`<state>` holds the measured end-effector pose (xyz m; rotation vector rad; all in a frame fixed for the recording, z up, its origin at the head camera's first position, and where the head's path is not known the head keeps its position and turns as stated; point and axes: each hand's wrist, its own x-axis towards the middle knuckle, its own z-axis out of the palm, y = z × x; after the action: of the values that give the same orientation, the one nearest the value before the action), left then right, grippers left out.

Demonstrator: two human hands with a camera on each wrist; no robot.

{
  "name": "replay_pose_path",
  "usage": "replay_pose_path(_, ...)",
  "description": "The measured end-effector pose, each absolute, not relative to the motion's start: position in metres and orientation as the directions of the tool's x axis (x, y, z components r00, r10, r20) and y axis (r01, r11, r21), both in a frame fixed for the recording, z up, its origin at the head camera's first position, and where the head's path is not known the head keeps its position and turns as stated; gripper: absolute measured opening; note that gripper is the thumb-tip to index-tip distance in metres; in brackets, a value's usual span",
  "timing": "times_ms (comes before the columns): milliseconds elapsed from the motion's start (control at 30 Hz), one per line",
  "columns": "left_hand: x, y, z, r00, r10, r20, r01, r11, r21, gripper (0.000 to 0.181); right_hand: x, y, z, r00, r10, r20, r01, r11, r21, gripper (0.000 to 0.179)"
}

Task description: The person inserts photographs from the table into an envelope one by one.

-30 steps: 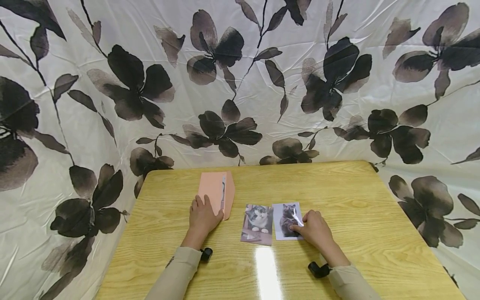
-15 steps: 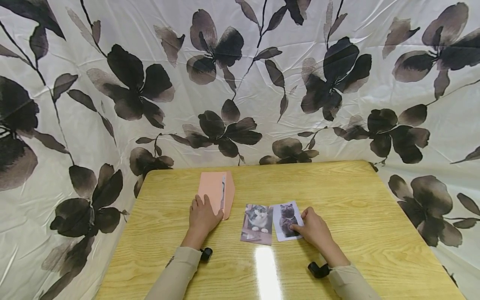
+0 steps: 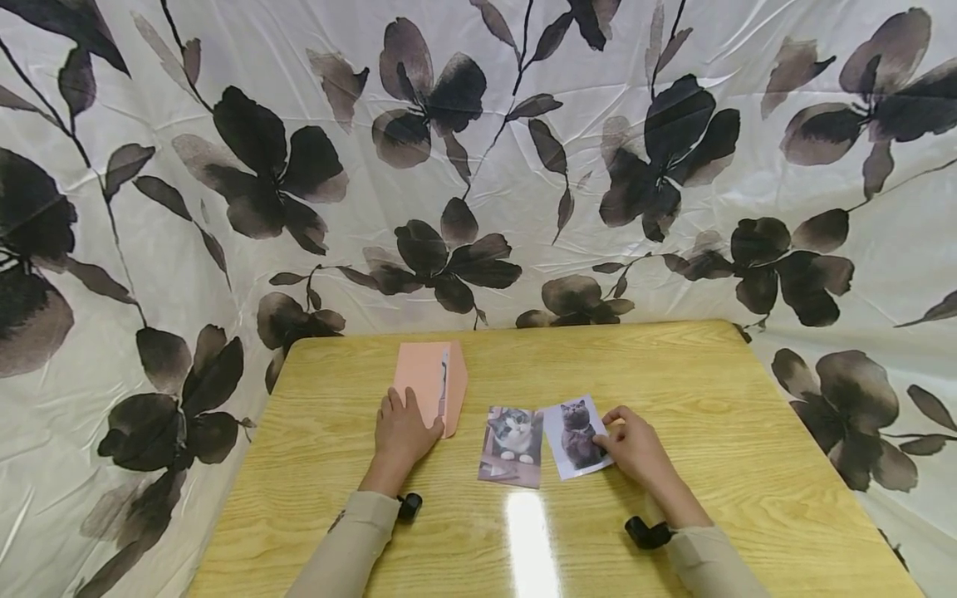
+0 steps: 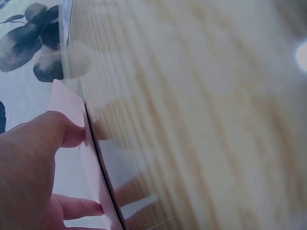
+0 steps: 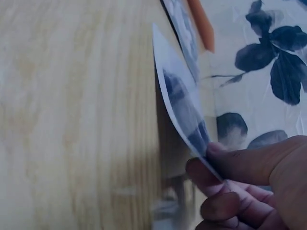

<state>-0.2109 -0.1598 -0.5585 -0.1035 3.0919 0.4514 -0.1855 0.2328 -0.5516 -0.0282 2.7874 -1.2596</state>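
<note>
My left hand (image 3: 404, 432) rests on a pink envelope (image 3: 421, 370) at the left of the table, its fingers spread over the lower part and the thumb at the flap side. A strip of a picture shows in the envelope's opening. My right hand (image 3: 634, 444) pinches the right edge of a photo of a dark grey cat (image 3: 574, 428) between thumb and fingers. In the right wrist view this photo (image 5: 180, 100) is bent, its near edge raised off the table. Just left of it lies a photo of a grey and white cat (image 3: 512, 448), flat on the wood.
The glossy wooden table (image 3: 673, 357) shows a bright light reflection (image 3: 531, 540) near its front. A floral cloth (image 3: 463, 166) hangs behind it and at both sides. Each wrist carries a small black camera (image 3: 409, 507).
My right hand has moved slightly right, and the dark grey cat photo has tilted, its right side lifting from the table. The left hand and envelope stay in place.
</note>
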Motion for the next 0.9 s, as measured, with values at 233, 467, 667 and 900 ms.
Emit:
replay_pose_path(233, -0.214, -0.160, -0.556, -0.995, -0.072, -0.070, -0.090, 0.947, 0.308, 0.089, -0.195, 0.236, -0.550, -1.000, 0.000, -0.025, 0.021, 0.586, -0.810, 0.023)
replay_pose_path(467, -0.216, -0.159, -0.555, -0.994, -0.074, -0.084, -0.096, 0.950, 0.299, 0.090, -0.203, 0.235, -0.550, -0.997, 0.074, -0.018, 0.051, 0.475, -0.879, 0.021)
replay_pose_path(667, -0.217, -0.157, -0.555, -0.992, -0.082, -0.092, -0.106, 0.951, 0.290, 0.092, -0.210, 0.229, -0.553, -0.988, 0.141, -0.067, 0.118, 0.394, -0.911, 0.027)
replay_pose_path(900, -0.219, -0.154, -0.556, -0.992, -0.086, -0.087, -0.107, 0.954, 0.278, 0.091, -0.219, 0.210, -0.558, -0.988, 0.147, -0.055, 0.096, 0.291, -0.952, 0.024)
